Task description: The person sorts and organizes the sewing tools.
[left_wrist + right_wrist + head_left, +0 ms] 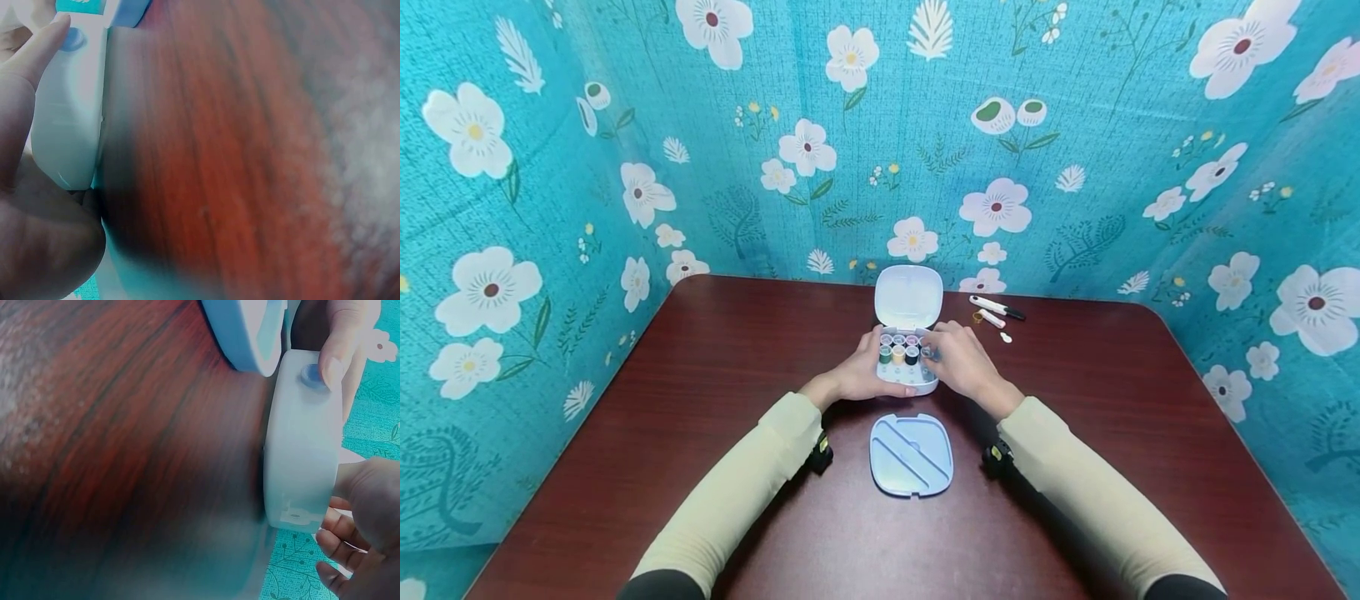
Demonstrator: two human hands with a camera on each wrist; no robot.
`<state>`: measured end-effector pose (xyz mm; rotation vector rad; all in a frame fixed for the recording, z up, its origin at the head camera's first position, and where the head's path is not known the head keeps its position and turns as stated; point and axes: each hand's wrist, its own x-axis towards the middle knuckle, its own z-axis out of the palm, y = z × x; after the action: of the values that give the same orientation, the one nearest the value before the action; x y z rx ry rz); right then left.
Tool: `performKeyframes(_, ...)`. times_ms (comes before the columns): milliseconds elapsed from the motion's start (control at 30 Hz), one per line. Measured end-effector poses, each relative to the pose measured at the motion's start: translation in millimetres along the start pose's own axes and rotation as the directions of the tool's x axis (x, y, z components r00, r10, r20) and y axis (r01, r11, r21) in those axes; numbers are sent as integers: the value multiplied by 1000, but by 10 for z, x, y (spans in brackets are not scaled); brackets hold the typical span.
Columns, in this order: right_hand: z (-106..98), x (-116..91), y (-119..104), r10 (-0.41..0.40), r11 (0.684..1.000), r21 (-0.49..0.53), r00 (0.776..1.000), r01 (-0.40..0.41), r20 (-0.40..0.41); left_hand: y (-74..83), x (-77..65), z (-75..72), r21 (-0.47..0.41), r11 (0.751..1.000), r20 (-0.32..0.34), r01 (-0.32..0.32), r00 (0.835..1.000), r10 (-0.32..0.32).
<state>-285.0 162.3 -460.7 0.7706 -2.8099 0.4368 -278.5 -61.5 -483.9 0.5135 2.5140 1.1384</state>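
Observation:
A white sewing box (931, 388) stands on the table with its lid (908, 296) raised. Inside are rows of thread spools, among them a green spool (885, 356), a cream one (898, 356) and a black one (912, 357). My left hand (859, 375) grips the box's left side, its thumb on the front by a round blue button (73, 39). Over the right side, my right hand (964, 360) reaches in, thumb and index finger about a thread spool (926, 353) at the row's right end. The right wrist view hides those fingertips behind the box wall (303, 450).
A pale blue tray (912, 454) with diagonal grooves lies in front of the box. Behind my right hand are a white stick with a black end (997, 307), a short white piece (992, 318), a small gold ring (977, 317) and a little white piece (1006, 337). A floral curtain (850, 167) surrounds the table.

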Motion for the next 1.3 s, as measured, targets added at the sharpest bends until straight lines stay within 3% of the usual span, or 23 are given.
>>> performKeyframes(500,-234,-204,-145,-70,990,120,997,68,15,10,-10,19,10,1000,-31,-20,999,20)
performKeyframes(833,-348,-500,-515,-182,972,183,967,150,176,0,-11,6,10,997,-84,-75,994,76)
performKeyframes(967,-360,-603,-686,-157,976,194,942,101,297,-17,12,14,29,996,-106,-88,990,91)
performKeyframes(1100,-331,-691,-817,-115,989,134,909,66,400,-25,24,24,27,994,-132,-101,986,104)
performKeyframes(1300,-263,-768,-900,-84,996,33,898,77,431,-14,1,32,4,996,-153,-91,984,90)
